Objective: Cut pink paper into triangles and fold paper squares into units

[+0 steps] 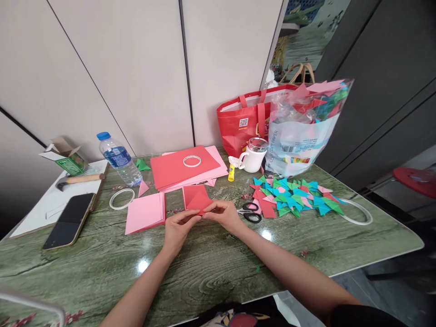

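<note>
Both hands meet over a small red paper square [195, 198] lying on the green marbled table [211, 268]. My left hand [179, 225] pinches the paper's near edge with curled fingers. My right hand [223, 213] pinches the same edge from the right, fingertips touching the left hand's. A stack of pink squares [145, 212] lies just left of the hands. Black-handled scissors [251, 212] rest just right of my right hand.
Folded triangles in green, blue, pink and red [293, 198] are heaped at right. Behind: red and pink sheets [185, 169] with a tape ring, glue stick [231, 172], white mug [253, 156], plastic bag [301, 131], red tote [242, 119]. Left: water bottle [118, 158], phone [70, 219], hammer [79, 180].
</note>
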A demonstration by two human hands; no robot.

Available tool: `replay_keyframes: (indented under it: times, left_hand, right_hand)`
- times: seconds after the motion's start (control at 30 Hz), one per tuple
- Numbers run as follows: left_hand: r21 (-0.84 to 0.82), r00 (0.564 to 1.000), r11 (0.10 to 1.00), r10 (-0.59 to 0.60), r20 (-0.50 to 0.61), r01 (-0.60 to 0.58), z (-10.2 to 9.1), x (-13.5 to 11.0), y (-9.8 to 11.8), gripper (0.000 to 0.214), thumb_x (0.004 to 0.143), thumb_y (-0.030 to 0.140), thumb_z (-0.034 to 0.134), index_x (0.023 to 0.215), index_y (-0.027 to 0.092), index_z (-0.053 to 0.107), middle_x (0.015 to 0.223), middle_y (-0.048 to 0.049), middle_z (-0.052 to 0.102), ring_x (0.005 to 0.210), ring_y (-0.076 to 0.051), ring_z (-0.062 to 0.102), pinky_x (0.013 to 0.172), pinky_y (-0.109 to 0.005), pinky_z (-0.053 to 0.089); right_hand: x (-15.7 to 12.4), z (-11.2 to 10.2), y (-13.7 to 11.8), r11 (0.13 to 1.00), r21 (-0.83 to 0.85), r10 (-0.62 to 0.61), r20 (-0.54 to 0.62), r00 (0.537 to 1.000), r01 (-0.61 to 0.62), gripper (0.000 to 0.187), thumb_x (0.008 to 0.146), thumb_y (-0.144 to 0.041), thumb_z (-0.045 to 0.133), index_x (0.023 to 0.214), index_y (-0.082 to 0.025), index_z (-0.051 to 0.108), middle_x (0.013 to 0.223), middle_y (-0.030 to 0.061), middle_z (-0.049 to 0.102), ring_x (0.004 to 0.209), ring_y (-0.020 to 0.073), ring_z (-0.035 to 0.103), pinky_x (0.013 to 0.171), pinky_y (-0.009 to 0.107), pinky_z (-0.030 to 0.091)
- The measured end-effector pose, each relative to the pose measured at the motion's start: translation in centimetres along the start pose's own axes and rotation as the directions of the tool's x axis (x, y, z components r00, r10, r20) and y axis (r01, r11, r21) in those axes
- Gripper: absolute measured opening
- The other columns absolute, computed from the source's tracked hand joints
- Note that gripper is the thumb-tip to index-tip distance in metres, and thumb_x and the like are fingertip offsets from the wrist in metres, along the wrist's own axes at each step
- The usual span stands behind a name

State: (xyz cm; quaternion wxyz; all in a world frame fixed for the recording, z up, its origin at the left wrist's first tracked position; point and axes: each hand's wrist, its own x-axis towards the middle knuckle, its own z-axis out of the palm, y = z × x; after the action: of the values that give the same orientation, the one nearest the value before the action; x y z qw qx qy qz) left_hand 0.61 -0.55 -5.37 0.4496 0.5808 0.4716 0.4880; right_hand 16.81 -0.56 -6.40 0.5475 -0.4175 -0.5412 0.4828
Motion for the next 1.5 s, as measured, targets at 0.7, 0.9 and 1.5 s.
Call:
replay_keyframes:
  times: [0.7,0.9,1.5]
  left_hand:
    - [-0.376,0.979,0.914,-0.191,-0.068,0.153,1.1,-0.5,-0.4,0.019,0.053,0.019,0.077,0.07,0.015,0.068,0.064,-0.0009,0.071,0.06,-0.016,0.067,0.066,-0.028,0.056]
    - [-0.426,0.973,0.892,-0.211,-0.089,0.154,1.2,-0.4,-0.6,0.03,0.051,0.019,0.078,0.076,0.014,0.064,0.067,-0.0016,0.071,0.062,-0.017,0.068,0.067,-0.03,0.057]
    - [-0.302,0.987,0.945,-0.149,-0.064,0.123,0.7,-0.3,-0.4,0.055,0.058,0.019,0.075,0.107,0.018,0.05,0.056,0.0043,0.066,0.056,-0.014,0.065,0.063,-0.026,0.053]
  right_hand:
    - [-0.2,1.1,0.5,0.982,0.167,0.106,-0.087,0.991,-0.09,0.033,0.053,-0.035,0.077,0.058,-0.017,0.05,0.052,-0.005,0.051,0.048,0.0092,0.047,0.049,0.022,0.038]
    - [-0.2,1.4,0.7,0.965,0.239,0.132,-0.102,0.986,-0.104,0.046,0.047,-0.036,0.079,0.063,-0.02,0.039,0.054,-0.0075,0.051,0.049,0.0093,0.049,0.049,0.022,0.04]
    - [-0.2,1.4,0.8,0.925,0.301,0.232,0.031,0.972,-0.23,0.035,0.05,-0.031,0.078,0.076,-0.017,0.059,0.074,-0.0002,0.066,0.065,0.0138,0.06,0.064,0.026,0.048]
